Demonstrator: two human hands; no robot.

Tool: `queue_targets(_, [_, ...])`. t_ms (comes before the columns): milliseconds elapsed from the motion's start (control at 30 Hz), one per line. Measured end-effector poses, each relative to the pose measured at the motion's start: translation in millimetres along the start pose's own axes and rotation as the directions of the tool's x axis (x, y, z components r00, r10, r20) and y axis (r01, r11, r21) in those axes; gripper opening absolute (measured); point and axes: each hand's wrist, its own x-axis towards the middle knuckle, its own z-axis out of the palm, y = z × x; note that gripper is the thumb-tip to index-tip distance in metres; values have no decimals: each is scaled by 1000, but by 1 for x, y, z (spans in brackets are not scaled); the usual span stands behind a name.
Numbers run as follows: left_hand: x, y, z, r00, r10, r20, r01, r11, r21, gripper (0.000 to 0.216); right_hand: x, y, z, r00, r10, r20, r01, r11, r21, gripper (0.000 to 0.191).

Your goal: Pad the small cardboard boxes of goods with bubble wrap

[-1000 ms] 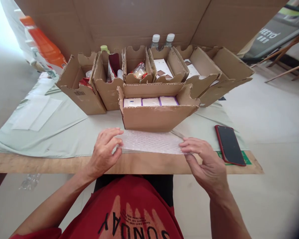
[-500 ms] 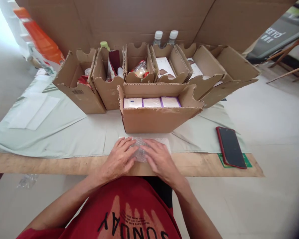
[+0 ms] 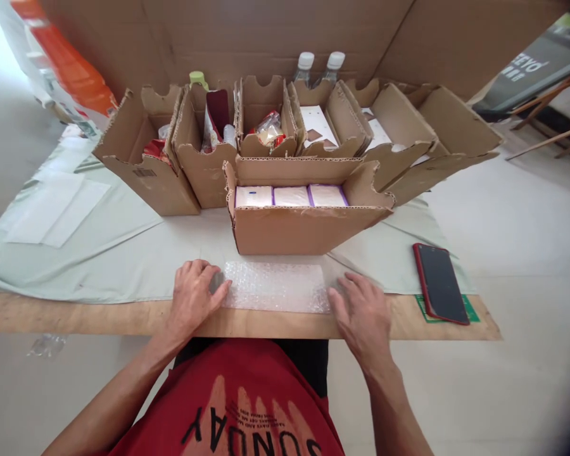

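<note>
A sheet of bubble wrap (image 3: 276,287) lies flat at the near edge of the bench (image 3: 99,316). The left hand (image 3: 193,297) rests palm down at its left end and the right hand (image 3: 363,313) at its right end, fingers spread. Just behind it stands an open cardboard box (image 3: 304,228) holding three white packs (image 3: 291,196). A red-cased phone (image 3: 439,282) lies to the right.
</note>
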Motion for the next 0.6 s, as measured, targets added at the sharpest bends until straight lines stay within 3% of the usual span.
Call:
queue_targets(133, [3,12,5,989,-53,136,51,999,16,12,5,-33,16,997,16,76,-20,998,58,29])
queue_targets(267, [2,25,9,984,-114,138,144,961,-236,7,-1,-39,16,985,151,86,-170,939,300,27])
queue_targets(400, [-10,29,-2,961,-190,203,270,808,-523,2,-6,-37,0,959,252,129,-282,835,472,31])
queue_targets(467, [-16,30,-17,983,-120,136,179,770,-613,10,-7,-37,-15,976,179,123,-217,836,504,30])
queue_targets(533, [-17,33,-41,998,37,-51,-61,770,-635,21,-5,-36,-38,995,90,47,-102,859,501,29])
queue_targets(600, [-9,35,-69,934,214,-285,-340,774,-534,31,4,-35,-65,996,62,-65,-23,874,485,32])
